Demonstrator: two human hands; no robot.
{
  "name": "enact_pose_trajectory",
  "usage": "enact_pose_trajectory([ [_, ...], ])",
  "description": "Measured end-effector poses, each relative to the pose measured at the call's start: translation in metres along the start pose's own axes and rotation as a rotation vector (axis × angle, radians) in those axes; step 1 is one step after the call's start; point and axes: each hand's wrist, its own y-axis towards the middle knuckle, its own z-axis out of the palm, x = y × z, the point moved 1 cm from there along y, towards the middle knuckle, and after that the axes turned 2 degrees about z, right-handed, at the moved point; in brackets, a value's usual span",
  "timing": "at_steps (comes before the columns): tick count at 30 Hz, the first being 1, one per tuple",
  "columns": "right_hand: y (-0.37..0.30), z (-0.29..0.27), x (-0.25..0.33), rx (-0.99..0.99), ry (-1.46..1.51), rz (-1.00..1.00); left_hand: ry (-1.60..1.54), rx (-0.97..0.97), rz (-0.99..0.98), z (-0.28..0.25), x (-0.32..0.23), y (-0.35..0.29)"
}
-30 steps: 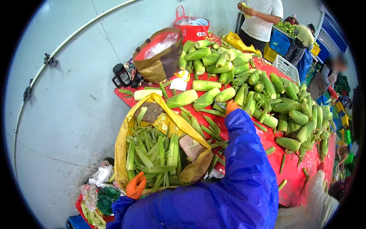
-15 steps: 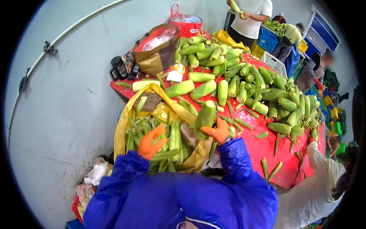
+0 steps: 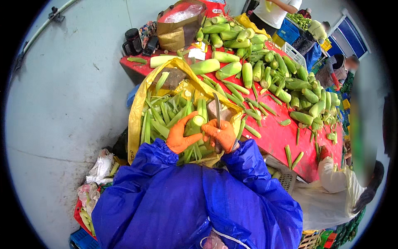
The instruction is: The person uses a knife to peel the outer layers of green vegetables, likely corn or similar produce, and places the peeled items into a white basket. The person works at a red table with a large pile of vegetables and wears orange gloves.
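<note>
My left hand (image 3: 179, 136), in an orange glove, is closed around a green ear of corn (image 3: 195, 123), its pale cut end facing up and to the right. My right hand (image 3: 226, 136), gloved the same way, grips a knife (image 3: 217, 107) with a narrow, slightly curved blade pointing away from me. The right fingers are close beside the ear's cut end; whether they touch it is unclear. Both hands are over an open yellow sack (image 3: 135, 118) full of loose green husk leaves (image 3: 159, 118).
A red table (image 3: 273, 143) bears a big heap of corn ears (image 3: 286, 85) and stray husk strips. At its far left are a black thermos mug (image 3: 132, 42) and a brown bag (image 3: 178, 35). Close on the right, a co-worker's pale sleeve (image 3: 333, 176) reaches the table. A wall (image 3: 74, 95) stands left.
The ear of corn, earlier upright in my right hand, is now in my left hand, which was open and empty. The knife now shows clearly in my right hand. The view has shifted slightly.
</note>
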Motion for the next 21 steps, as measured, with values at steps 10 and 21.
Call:
enact_pose_trajectory([
  [10,-0.002,0.017,-0.008,0.054,-0.066,0.089,0.315,-0.060,0.071,-0.011,0.007,-0.032],
  [21,0.000,0.029,-0.046,-0.082,0.240,-0.076,-0.384,-0.182,-0.116,-0.005,0.017,-0.044],
])
